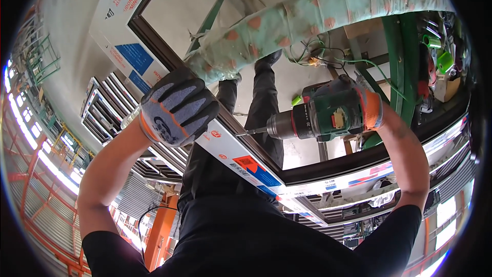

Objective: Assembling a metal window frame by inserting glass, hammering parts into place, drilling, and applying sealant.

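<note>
My left hand (179,107), in a grey and black glove with an orange cuff, is closed over the near-left side of a dark aluminium frame (236,138). White protective film with blue and red print covers the frame's outer face. My right hand (372,110), gloved with an orange cuff, grips a green power drill (333,115). The drill lies level, its chuck to the left. Its thin bit (251,132) reaches the inner edge of the frame, right of my left hand; I cannot tell whether the tip is in the metal.
A wrapped, padded bar (307,19) crosses beneath the frame toward the far right. Green steel supports (400,61) and a green cable (366,61) lie beyond the drill. More aluminium frames (100,100) are stacked at left. Tools and green rolls (445,61) sit at right.
</note>
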Tool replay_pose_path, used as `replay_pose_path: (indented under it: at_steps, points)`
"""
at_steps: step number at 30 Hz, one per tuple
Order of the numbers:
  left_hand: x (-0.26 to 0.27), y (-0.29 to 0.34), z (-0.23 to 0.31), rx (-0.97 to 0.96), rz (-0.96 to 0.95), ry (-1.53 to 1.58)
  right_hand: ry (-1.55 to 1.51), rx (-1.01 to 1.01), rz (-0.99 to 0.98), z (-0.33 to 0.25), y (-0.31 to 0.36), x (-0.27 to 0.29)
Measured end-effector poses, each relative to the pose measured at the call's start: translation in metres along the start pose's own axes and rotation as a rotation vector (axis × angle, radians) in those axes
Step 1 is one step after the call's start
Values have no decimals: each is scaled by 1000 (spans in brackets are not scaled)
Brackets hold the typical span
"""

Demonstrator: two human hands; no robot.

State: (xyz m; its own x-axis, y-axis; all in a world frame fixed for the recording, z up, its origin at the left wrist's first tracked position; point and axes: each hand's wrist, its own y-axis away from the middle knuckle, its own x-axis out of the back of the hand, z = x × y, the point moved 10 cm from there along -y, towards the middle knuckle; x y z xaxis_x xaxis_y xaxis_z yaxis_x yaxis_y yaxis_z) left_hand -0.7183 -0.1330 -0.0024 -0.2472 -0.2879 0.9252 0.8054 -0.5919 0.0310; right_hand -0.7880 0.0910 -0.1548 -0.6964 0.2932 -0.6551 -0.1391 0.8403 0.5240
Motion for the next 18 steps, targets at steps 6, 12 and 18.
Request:
replay_pose_path:
  at_steps: [6,12,18]
  points:
    - [4,-2,1,-10,16,-7,719,382,-110,-45,7,-27]
    - [1,1,1,-11,-22,-15,142,-55,-152,-15,-6,-19]
    - [2,2,1,-2,3,-18,168,11,-30,-31,0,-19]
